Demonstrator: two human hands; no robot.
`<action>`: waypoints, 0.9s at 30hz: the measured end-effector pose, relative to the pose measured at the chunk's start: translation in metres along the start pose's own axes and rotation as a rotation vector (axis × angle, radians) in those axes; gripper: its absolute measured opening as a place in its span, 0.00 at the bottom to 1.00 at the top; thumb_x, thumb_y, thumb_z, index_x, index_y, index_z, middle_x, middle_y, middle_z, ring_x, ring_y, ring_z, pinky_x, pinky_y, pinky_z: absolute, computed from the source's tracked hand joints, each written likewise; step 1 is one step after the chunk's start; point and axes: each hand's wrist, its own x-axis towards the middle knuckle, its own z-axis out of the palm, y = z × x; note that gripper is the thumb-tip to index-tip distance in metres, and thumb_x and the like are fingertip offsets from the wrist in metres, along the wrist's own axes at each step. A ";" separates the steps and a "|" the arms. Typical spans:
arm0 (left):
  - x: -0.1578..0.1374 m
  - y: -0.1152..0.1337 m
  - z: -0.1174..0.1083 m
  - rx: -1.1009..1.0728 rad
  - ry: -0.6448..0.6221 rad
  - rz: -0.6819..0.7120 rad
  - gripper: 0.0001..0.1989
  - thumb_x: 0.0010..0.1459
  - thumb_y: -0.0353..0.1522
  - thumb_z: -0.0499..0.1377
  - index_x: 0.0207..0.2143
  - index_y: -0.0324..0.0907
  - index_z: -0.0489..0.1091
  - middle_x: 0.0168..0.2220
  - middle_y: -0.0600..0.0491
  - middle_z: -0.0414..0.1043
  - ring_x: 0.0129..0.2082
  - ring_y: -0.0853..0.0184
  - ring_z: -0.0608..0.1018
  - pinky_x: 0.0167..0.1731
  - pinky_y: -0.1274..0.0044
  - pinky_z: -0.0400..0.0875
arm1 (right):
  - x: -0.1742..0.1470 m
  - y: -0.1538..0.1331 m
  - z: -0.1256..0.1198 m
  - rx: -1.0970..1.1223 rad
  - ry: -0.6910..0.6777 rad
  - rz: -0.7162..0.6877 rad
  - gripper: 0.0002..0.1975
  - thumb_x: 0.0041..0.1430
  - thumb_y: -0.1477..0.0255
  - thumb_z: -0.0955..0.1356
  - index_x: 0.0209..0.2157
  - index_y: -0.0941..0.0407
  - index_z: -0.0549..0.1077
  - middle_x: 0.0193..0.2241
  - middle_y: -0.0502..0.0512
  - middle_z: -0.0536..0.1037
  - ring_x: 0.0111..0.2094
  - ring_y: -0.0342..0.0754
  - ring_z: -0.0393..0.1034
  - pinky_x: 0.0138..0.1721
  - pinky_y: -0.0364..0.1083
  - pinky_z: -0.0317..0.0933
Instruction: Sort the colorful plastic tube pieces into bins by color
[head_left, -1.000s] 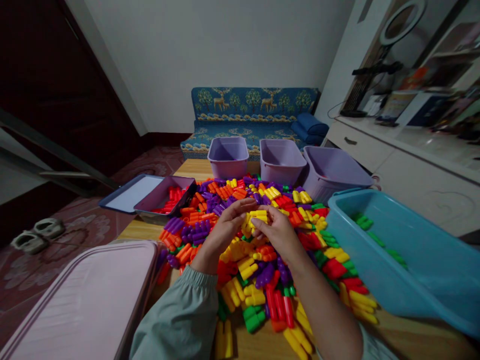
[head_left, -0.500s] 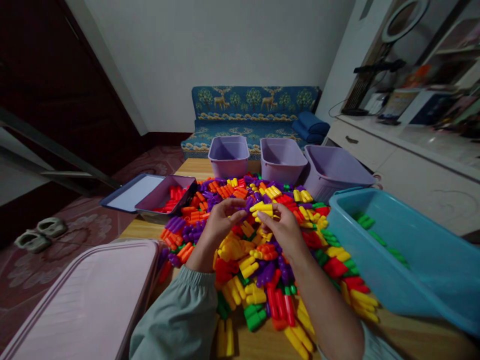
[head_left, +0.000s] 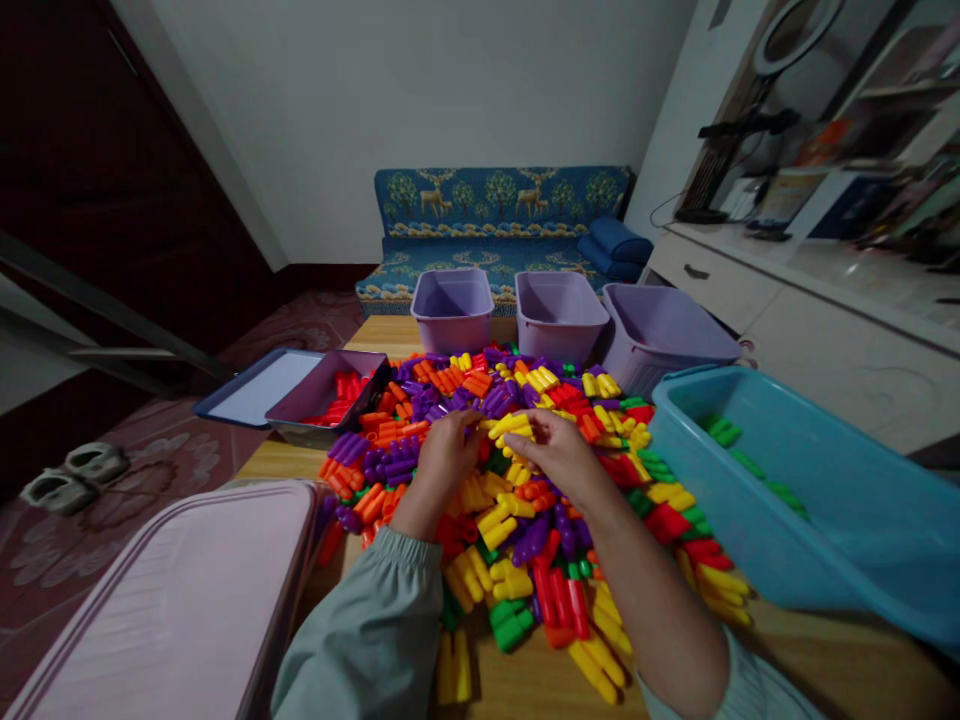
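Note:
A heap of bullet-shaped plastic building blocks in yellow, purple, orange, red and green covers the wooden table. Over its middle, my right hand grips a cluster of yellow blocks between thumb and fingers. My left hand is just left of that cluster, fingers curled inward at its left end. A bit of yellow shows by those fingertips, but whether they pinch a block is hidden behind the hand. Below both hands lie more yellow, red and purple pieces.
Three purple bins line the table's far side. At right stands a blue tub with some green blocks inside. A purple box at left contains red blocks. A pale pink lid lies front left; a patterned sofa is beyond.
The yellow cluster has moved slightly left with my right hand. My left fingers, spread apart earlier, have curled in beside it. The whole view has shifted a little.

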 end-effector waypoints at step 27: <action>0.000 -0.010 0.003 -0.099 0.065 -0.119 0.15 0.54 0.30 0.60 0.45 0.38 0.75 0.39 0.45 0.78 0.37 0.60 0.78 0.38 0.72 0.72 | 0.190 -0.078 -0.069 0.127 0.597 -0.113 0.11 0.57 0.83 0.56 0.41 0.75 0.60 0.46 0.76 0.71 0.34 0.41 0.74 0.32 0.42 0.64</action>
